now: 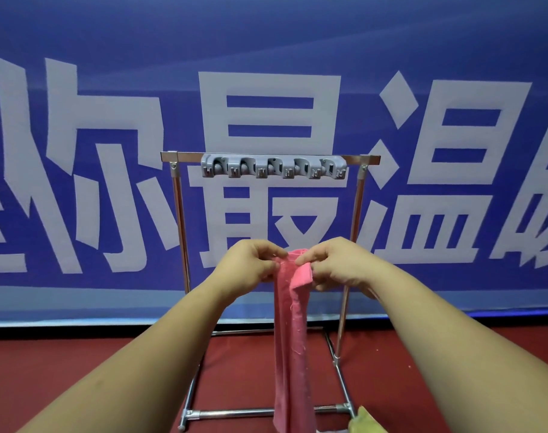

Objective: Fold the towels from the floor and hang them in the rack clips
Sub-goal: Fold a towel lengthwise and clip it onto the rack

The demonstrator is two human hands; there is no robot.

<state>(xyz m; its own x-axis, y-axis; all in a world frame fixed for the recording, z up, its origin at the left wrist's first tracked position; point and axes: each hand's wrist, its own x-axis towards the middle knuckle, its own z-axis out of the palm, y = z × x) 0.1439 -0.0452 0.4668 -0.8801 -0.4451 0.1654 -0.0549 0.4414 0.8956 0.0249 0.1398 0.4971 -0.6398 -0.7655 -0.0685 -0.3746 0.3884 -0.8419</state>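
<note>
1. Fingers [268, 257] of the left hand [250, 265], centre of the frame: curled, pinching the upper left edge of the pink towel [293, 339].
2. Fingers of the right hand [338, 265], just right of centre: curled, pinching the upper right edge of the same towel, where a corner flap folds over toward the viewer. The two hands are close together, with only the towel's narrow top between them.
3. Pink towel: held up in the air in front of the rack [179, 214]. It hangs as a long narrow strip from the hands down to the bottom edge of the frame, crossing in front of the rack's near base bar. Its lower end is cut off by the frame.
4. Rack: chrome tube frame in the centre of the frame, with two uprights, a top bar and a base on the floor [78, 370].
5. Clip strip [274, 167]: grey plastic, fixed along the rack's top bar in the upper centre, above the hands and apart from the towel. It carries a row of five clips.
6. Yellow-green cloth [364, 421]: lower right corner, only partly in frame, beside the rack's near right foot.
7. Floor: dark red, across the lower frame.
8. Banner [78, 42]: blue with large white characters, filling the frame behind the rack.
</note>
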